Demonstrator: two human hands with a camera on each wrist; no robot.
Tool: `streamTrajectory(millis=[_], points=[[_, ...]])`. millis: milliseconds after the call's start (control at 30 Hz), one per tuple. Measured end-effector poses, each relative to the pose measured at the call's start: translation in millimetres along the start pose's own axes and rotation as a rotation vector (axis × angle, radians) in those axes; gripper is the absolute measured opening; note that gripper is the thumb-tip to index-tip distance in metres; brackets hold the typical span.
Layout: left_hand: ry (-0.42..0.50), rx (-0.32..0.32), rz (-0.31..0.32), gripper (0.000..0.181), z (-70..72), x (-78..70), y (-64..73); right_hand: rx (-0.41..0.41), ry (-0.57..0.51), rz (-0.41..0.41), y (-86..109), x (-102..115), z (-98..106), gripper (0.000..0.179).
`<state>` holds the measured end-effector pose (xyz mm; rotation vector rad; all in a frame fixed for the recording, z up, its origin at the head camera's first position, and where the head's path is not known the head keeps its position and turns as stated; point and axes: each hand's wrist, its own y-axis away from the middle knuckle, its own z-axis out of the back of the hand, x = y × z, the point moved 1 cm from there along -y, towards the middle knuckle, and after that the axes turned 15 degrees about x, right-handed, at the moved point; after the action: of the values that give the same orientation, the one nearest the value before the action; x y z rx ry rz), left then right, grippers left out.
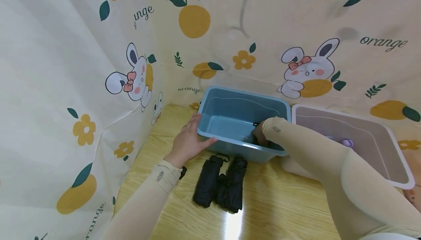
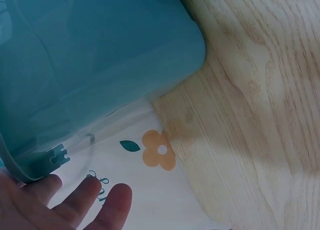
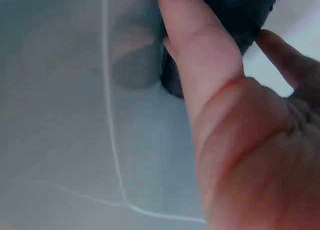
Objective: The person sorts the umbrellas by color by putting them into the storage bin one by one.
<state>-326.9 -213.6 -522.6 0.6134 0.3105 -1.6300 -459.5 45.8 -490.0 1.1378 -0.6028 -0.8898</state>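
My left hand (image 1: 187, 143) rests against the left end of a blue plastic bin (image 1: 243, 151). Its fingers are stretched out along the outside, and the thumb lies by the front corner of the rim. Inside the bin's right end is my right hand (image 1: 260, 134), partly hidden by the front wall and its own sleeve. In the right wrist view that hand grips a black folded umbrella (image 3: 235, 12) that stands near the bin wall. Two more black folded umbrellas, a left one (image 1: 208, 183) and a right one (image 1: 235, 185), lie on the table just in front of the bin.
To the right stands a pinkish-grey bin (image 1: 365, 134) with small purple items (image 1: 347, 143) inside, partly covered by my right arm. A printed cloth (image 1: 243, 31) hangs behind and at the left. Everything stands on a wood-grain table (image 1: 273, 207).
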Motion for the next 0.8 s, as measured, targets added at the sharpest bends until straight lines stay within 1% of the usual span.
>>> streamTrajectory(millis=[100,167,233,267,367,467,500,567,667,800], points=[[-0.003,0.003,-0.01,0.106,0.6,-4.8,1.5,0.016,-0.007,-0.001,20.7,2,-2,0.047],[-0.009,0.005,-0.014,0.106,0.6,-6.8,2.3,0.009,-0.014,-0.013,29.4,2,-3,0.041],[-0.013,0.007,-0.017,0.106,0.6,-8.4,3.1,-0.008,-0.008,-0.01,35.5,-1,-3,0.041],[-0.013,0.008,-0.017,0.106,0.6,-9.0,3.5,-0.017,-0.006,0.006,37.2,-3,-2,0.043],[-0.009,0.01,-0.02,0.106,0.3,-10.2,4.2,-0.06,-0.013,0.039,38.9,-12,1,0.061],[0.004,0.01,-0.023,0.106,0.2,-10.7,3.9,-0.127,-0.004,0.066,40.2,-20,3,0.079],[0.007,0.009,-0.023,0.105,0.2,-10.4,3.6,-0.154,0.003,0.062,42.3,-21,3,0.082],[0.022,0.009,-0.019,0.106,0.4,-9.9,3.4,-0.204,0.027,0.066,49.0,-21,2,0.082],[0.032,0.015,0.006,0.107,0.4,-8.2,3.3,-0.28,0.059,0.063,70.1,-13,-4,0.083],[0.046,0.024,0.022,0.108,1.0,-8.8,2.5,-0.376,0.133,0.072,114.5,1,-18,0.078]])
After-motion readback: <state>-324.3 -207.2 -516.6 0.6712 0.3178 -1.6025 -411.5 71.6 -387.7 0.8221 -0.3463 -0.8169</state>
